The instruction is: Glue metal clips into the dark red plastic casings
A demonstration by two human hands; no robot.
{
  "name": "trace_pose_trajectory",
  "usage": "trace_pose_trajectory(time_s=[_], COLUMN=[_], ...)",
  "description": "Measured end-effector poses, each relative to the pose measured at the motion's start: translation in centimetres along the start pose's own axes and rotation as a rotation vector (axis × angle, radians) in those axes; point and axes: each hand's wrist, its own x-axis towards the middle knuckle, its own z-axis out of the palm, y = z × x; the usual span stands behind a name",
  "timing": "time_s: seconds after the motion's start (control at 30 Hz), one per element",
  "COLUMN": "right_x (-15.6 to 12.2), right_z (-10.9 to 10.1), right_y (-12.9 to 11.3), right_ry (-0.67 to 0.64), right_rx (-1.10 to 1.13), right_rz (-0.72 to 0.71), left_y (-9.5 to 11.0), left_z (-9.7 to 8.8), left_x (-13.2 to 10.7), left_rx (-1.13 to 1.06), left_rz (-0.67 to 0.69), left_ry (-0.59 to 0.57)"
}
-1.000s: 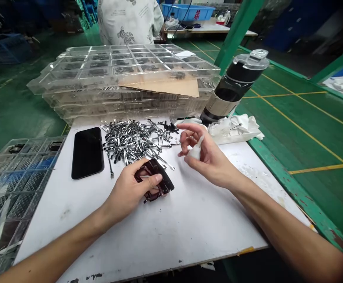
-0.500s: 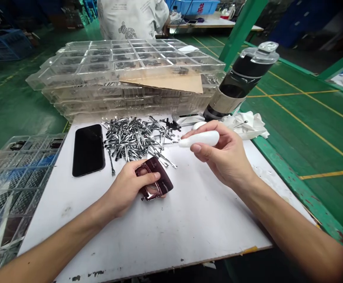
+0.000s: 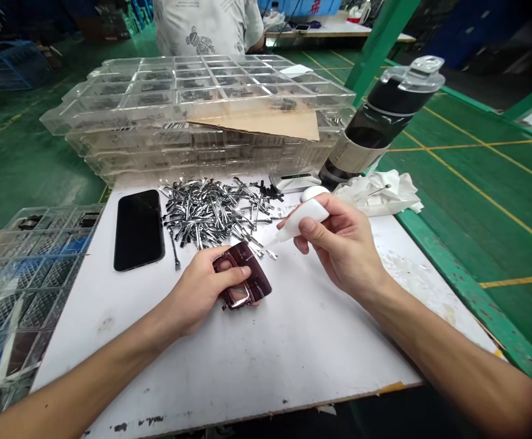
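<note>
My left hand [image 3: 206,277] grips a glossy dark maroon plastic part [image 3: 257,274] with a framed opening, thumb pressed on its face. Between the thumb and fingers of my right hand [image 3: 343,238] is a small white squeeze bottle [image 3: 309,214], tilted so its thin nozzle points down and left toward the maroon part. The nozzle tip is pale and hard to make out; I cannot tell whether it touches the part. Just beyond both hands lies a heap of small shiny chrome pieces [image 3: 208,210], with some black ones among them at its right.
A black phone [image 3: 138,230] lies left of the heap. Stacked clear compartment trays [image 3: 192,140] with cardboard [image 3: 261,122] stand behind. A dark bottle [image 3: 379,128] and crumpled tissue [image 3: 379,192] are at the right, near a green frame [image 3: 457,274]. Another person's patterned shirt [image 3: 202,27] shows beyond.
The white bottle has swung from nearly level to tilted, its nozzle now lower and nearer the maroon part. My left hand keeps its hold, almost unmoved.
</note>
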Motion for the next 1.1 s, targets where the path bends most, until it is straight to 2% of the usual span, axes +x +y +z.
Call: trace_pose_trajectory(time_s=[0.93,1.1], right_x=[-0.07,-0.04], right_z=[0.05,0.0], right_y=[-0.15,-0.43], right_ry=[0.003,0.024], right_rx=[-0.045,-0.02], right_rz=[-0.016,-0.045], left_y=[-0.01,0.11], left_z=[-0.02,0.04], left_x=[0.22,0.07], left_rx=[-0.034,-0.022], left_rz=[0.003,-0.016], left_ry=[-0.01,0.021])
